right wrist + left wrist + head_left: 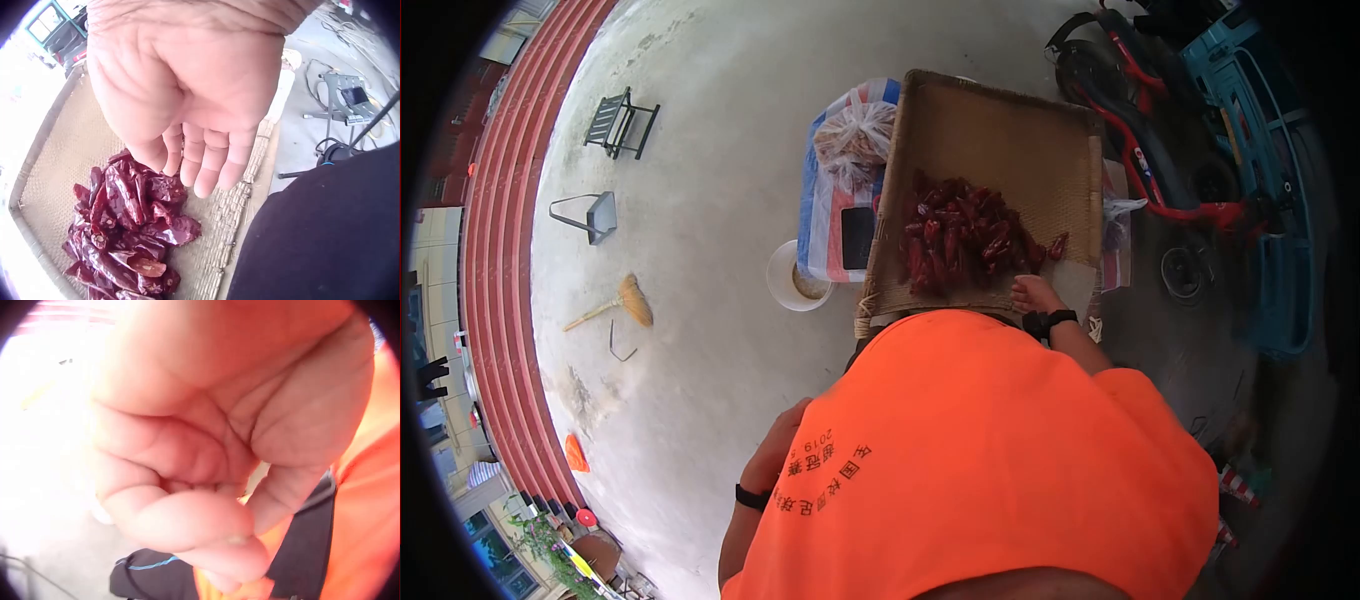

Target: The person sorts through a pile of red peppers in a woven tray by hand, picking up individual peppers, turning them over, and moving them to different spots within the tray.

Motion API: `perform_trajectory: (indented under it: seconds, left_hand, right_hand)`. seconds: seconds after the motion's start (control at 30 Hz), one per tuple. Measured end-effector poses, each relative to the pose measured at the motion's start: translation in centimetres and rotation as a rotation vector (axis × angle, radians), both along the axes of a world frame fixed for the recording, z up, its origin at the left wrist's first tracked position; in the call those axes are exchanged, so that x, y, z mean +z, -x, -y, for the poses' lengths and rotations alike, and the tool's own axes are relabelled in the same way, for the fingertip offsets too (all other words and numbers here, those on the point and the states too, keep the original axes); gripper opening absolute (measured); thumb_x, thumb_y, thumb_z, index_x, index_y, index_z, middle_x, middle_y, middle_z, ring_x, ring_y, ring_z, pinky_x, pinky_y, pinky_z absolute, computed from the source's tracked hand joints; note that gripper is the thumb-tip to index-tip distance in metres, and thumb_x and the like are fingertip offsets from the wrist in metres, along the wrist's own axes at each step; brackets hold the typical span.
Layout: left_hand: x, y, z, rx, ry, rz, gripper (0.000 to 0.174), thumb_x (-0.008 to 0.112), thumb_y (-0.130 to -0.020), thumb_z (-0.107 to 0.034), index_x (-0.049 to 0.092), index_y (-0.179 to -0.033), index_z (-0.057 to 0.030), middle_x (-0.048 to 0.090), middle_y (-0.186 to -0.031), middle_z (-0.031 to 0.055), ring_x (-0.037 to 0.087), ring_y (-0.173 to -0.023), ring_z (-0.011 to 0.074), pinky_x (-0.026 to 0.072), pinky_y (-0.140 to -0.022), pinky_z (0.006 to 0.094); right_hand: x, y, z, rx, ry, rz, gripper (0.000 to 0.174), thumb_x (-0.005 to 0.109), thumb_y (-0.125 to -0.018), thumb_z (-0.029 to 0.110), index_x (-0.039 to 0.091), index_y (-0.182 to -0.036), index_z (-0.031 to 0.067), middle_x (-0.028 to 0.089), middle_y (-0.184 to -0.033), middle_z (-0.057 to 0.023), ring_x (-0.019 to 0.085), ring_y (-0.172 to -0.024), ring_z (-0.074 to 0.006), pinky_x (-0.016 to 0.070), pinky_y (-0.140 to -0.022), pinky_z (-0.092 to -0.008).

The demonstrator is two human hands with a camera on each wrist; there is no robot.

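A square woven tray (1000,130) holds a heap of dried red chillies (960,240). At the tray's near edge, my right hand (1032,293) sits just beside the heap. In the right wrist view that hand (187,169) hovers over the chillies (125,231) with loosely bent fingers and holds nothing; the tray's weave (56,156) lies beneath. My left hand (785,440) hangs at my side against the orange shirt. Up close, the left hand (206,506) has its fingers curled into the palm under the thumb, with nothing seen in it.
Left of the tray is a striped sack (825,220) with a tied plastic bag (855,135) and a dark screen on it. A white bucket (795,280) stands beside it. A red scooter (1140,120) is parked right. A broom (625,300), dustpan (595,215) and stool (622,122) are on the concrete.
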State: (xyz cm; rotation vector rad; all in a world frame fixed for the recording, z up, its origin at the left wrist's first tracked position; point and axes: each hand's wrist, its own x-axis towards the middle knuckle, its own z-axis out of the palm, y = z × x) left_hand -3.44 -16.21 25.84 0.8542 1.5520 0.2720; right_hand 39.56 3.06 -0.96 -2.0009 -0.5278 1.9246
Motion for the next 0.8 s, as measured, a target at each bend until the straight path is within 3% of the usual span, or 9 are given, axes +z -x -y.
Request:
perform_trajectory:
  seconds: [0.1, 0.2, 0.23, 0.33, 0.43, 0.57, 0.7, 0.8]
  left_hand:
    - [-0.6, 0.6, -3.1, -0.051, -0.012, 0.211, 0.026, 0.052, -0.084, -0.015, 0.050, -0.106, -0.0008, 0.058, -0.097, 0.0038, 0.053, -0.082, 0.0106, 0.0436, -0.073, 0.0237]
    - [-2.1, 1.3, -6.7, -0.251, -0.058, -0.024, 0.024, 0.049, -0.083, -0.013, 0.052, -0.104, -0.0020, 0.059, -0.089, 0.0068, 0.055, -0.076, 0.0139, 0.0444, -0.069, 0.0259]
    - [-2.1, 1.5, -8.4, -0.325, -0.107, -0.063, 0.024, 0.048, -0.085, -0.015, 0.051, -0.105, -0.0036, 0.058, -0.093, 0.0069, 0.055, -0.084, 0.0150, 0.0435, -0.074, 0.0265]
    - [-2.6, 1.1, -13.3, -0.256, -0.288, -0.005, 0.024, 0.048, -0.084, -0.013, 0.052, -0.106, -0.0043, 0.056, -0.090, 0.0040, 0.051, -0.081, 0.0116, 0.0411, -0.074, 0.0257]
    - [-2.3, -0.6, -18.2, -0.034, -0.352, 0.194, 0.024, 0.047, -0.087, -0.015, 0.051, -0.108, -0.0044, 0.057, -0.096, 0.0046, 0.054, -0.086, 0.0122, 0.0417, -0.073, 0.0257]
    - [-5.2, -3.9, -21.5, 0.437, -0.333, 0.580, 0.023, 0.047, -0.087, -0.012, 0.050, -0.107, -0.0032, 0.058, -0.097, 0.0074, 0.057, -0.084, 0.0151, 0.0449, -0.072, 0.0260]
    - [-10.8, -6.4, -21.1, 0.605, 0.000, 1.034, 0.022, 0.048, -0.086, -0.011, 0.051, -0.106, -0.0041, 0.060, -0.096, 0.0091, 0.059, -0.086, 0.0196, 0.0481, -0.073, 0.0297]
    - [-13.8, -7.5, -19.5, 0.697, 0.137, 1.106, 0.021, 0.048, -0.086, -0.012, 0.051, -0.106, -0.0044, 0.059, -0.097, 0.0098, 0.058, -0.087, 0.0210, 0.0486, -0.074, 0.0317]
  right_hand:
    - [0.1, 0.9, -1.4, 0.091, -0.020, 0.043, 0.023, 0.050, -0.082, 0.025, 0.049, -0.099, 0.0083, 0.053, -0.087, -0.0033, 0.055, -0.073, -0.0153, 0.0476, -0.062, -0.0299]
    - [-1.1, 1.6, -3.2, 0.225, -0.066, 0.113, 0.021, 0.050, -0.082, 0.025, 0.050, -0.097, 0.0101, 0.052, -0.085, -0.0023, 0.054, -0.072, -0.0138, 0.0472, -0.060, -0.0285]
    - [-2.1, 1.8, -3.9, 0.293, -0.065, 0.129, 0.021, 0.050, -0.082, 0.025, 0.051, -0.097, 0.0102, 0.052, -0.084, -0.0020, 0.053, -0.072, -0.0135, 0.0470, -0.058, -0.0281]
    - [-3.8, 2.8, -5.3, 0.426, -0.079, 0.169, 0.024, 0.049, -0.081, 0.023, 0.051, -0.101, 0.0108, 0.053, -0.084, -0.0012, 0.053, -0.070, -0.0130, 0.0464, -0.056, -0.0275]
    - [-3.8, 4.7, -5.6, 0.360, -0.081, 0.175, 0.031, 0.047, -0.080, 0.021, 0.049, -0.110, 0.0130, 0.053, -0.090, -0.0014, 0.053, -0.071, -0.0135, 0.0467, -0.059, -0.0288]
    - [-4.7, 6.3, -5.2, 0.248, -0.002, 0.128, 0.045, 0.048, -0.080, 0.021, 0.039, -0.124, 0.0164, 0.049, -0.105, -0.0046, 0.052, -0.081, -0.0170, 0.0476, -0.066, -0.0325]
    - [-5.2, 6.8, -5.5, 0.169, -0.002, 0.072, 0.046, 0.048, -0.081, 0.021, 0.038, -0.125, 0.0143, 0.048, -0.107, -0.0052, 0.052, -0.083, -0.0177, 0.0475, -0.067, -0.0317]
    - [-4.5, 6.7, -5.7, -0.005, -0.028, -0.013, 0.040, 0.049, -0.083, 0.023, 0.042, -0.121, 0.0123, 0.049, -0.109, -0.0038, 0.053, -0.082, -0.0171, 0.0464, -0.066, -0.0305]
